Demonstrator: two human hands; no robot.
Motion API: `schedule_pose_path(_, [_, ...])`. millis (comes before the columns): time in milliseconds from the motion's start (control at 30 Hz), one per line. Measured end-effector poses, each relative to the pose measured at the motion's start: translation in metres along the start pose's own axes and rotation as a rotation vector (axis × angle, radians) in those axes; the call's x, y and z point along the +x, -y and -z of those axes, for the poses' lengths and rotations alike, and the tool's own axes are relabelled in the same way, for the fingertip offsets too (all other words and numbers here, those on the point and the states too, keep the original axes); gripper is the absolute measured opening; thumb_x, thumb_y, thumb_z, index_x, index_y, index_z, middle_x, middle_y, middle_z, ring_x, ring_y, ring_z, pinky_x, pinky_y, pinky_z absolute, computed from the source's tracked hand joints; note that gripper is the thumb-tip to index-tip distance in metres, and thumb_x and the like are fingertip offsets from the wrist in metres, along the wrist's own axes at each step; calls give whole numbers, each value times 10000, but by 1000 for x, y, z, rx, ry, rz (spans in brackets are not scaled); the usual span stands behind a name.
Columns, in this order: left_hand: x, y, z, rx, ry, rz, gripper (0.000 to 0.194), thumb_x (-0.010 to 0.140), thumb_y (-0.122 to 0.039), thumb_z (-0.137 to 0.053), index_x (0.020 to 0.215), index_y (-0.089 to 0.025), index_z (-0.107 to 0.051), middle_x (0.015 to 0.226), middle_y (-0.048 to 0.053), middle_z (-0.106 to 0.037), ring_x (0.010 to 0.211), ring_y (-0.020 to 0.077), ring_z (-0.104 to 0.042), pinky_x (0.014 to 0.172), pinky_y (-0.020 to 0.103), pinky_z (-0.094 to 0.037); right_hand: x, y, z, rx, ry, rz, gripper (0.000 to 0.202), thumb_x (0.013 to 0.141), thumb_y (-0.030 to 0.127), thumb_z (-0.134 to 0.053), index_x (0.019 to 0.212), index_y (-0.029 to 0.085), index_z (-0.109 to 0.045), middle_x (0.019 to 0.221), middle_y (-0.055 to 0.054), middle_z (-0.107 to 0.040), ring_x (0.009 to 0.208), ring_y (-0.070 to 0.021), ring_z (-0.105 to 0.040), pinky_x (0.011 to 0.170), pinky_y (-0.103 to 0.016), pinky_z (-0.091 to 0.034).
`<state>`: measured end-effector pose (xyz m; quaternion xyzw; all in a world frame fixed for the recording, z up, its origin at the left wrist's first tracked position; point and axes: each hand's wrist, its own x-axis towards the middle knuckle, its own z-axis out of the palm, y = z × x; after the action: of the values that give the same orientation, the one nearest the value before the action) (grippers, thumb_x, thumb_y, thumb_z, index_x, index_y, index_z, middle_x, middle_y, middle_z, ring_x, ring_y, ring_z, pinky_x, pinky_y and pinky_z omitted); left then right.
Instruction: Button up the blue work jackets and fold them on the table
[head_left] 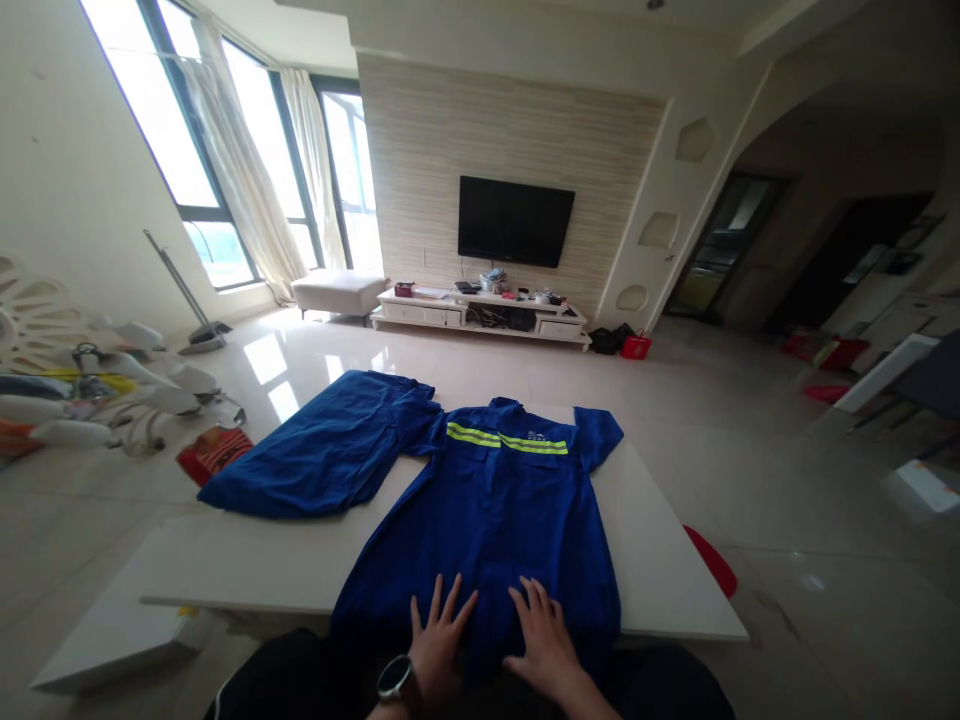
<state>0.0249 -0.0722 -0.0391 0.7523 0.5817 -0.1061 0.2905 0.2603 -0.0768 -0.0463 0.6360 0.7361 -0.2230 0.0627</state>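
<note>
A blue work shirt (pixel 517 510) with yellow-and-silver reflective stripes across the chest lies spread on a white table (pixel 652 540), collar at the far side. Its lower part hangs over the near edge. My left hand (pixel 439 635), with a watch on the wrist, rests flat on the shirt's lower front with fingers spread. Beside it, my right hand (pixel 544 635) also lies on the cloth, fingers stretched out and slightly bent. To the left, another blue garment (pixel 315 450) lies on the table and reaches over its left side, touching the shirt's sleeve.
Beyond the table stands a low white TV cabinet (pixel 420 312) under a wall-mounted television (pixel 516 222). A pale bench (pixel 339 290) is by the windows. Red striped bag (pixel 217 455) and assorted white parts (pixel 150 390) are on the left. Part of a red object (pixel 711 562) shows beside the table's right edge.
</note>
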Motion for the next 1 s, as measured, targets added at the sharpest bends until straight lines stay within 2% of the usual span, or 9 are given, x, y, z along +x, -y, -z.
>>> schedule_pose_path(133, [0, -14, 18, 57, -15, -12, 1211, 592, -259, -641, 1634, -405, -44, 1721, -23, 151, 1545, 348, 228, 1184, 694, 85, 10, -2, -3, -132, -33, -2, 1155, 641, 299, -801, 1626, 396, -207, 1725, -60, -81, 1583, -332, -33, 1245, -549, -180])
schedule_pose_path(233, [7, -21, 46, 18, -32, -26, 1152, 591, -236, -653, 1635, -377, -187, 1743, 22, 19, 1569, 388, 127, 1190, 713, -18, 28, -10, 15, -152, -31, 35, 1188, 614, 236, -820, 1631, 352, -219, 1717, -110, -113, 1577, -350, -94, 1220, -546, -231])
schedule_pose_path(300, [8, -20, 52, -13, -42, -43, 1089, 594, -195, -662, 1604, -377, -298, 1738, 38, -115, 1580, 405, 24, 1187, 727, -95, 32, -16, 25, -97, -2, 65, 1081, 644, 239, -807, 1605, 326, -321, 1701, -118, -205, 1562, -352, -185, 1195, -529, -285])
schedule_pose_path(400, [3, -9, 35, -110, -171, -80, 820, 704, -159, -608, 1497, -324, -485, 1639, 54, -391, 1579, 365, -141, 1219, 686, -158, 25, -22, 28, -28, -49, 64, 704, 825, 178, -591, 1506, 337, -508, 1626, -61, -406, 1508, -278, -347, 1167, -473, -331])
schedule_pose_path(567, [-6, 16, -13, -352, -488, -107, 331, 912, -230, -484, 1120, -216, -741, 1320, 107, -678, 1464, 304, -425, 1240, 526, -281, -3, -16, 8, 150, -188, 147, 818, 826, 100, -442, 1588, 384, -356, 1612, 11, -430, 1488, -196, -361, 1159, -381, -328])
schedule_pose_path(700, [-12, 27, -28, -448, -543, -122, 296, 908, -278, -547, 1085, -234, -781, 1230, 96, -732, 1379, 302, -524, 1199, 481, -364, -20, -12, -6, 176, -98, 246, 692, 939, 252, -438, 1613, 344, -310, 1642, 11, -381, 1527, -239, -284, 1201, -430, -256])
schedule_pose_path(867, [-19, 31, -29, -542, -513, -82, 339, 928, -353, -531, 1120, -240, -787, 1288, 77, -726, 1497, 336, -382, 1260, 581, -204, -33, -20, -14, 229, -99, 226, 583, 1021, 371, -360, 1601, 311, -349, 1640, -11, -380, 1545, -237, -256, 1223, -466, -216])
schedule_pose_path(933, [-21, 31, -28, -596, -507, -61, 340, 921, -354, -536, 1107, -232, -793, 1300, 80, -722, 1507, 335, -364, 1270, 578, -165, -35, -25, -13, 315, -188, 206, 545, 1015, 375, -366, 1551, 314, -448, 1602, -15, -446, 1524, -234, -309, 1221, -467, -235])
schedule_pose_path(1000, [-22, 30, -26, -649, -508, -39, 336, 913, -353, -544, 1089, -223, -800, 1298, 82, -724, 1509, 334, -361, 1271, 568, -159, -35, -35, -8, 543, -420, 106, 525, 1000, 401, -381, 1478, 271, -555, 1530, -53, -536, 1466, -247, -409, 1214, -445, -277])
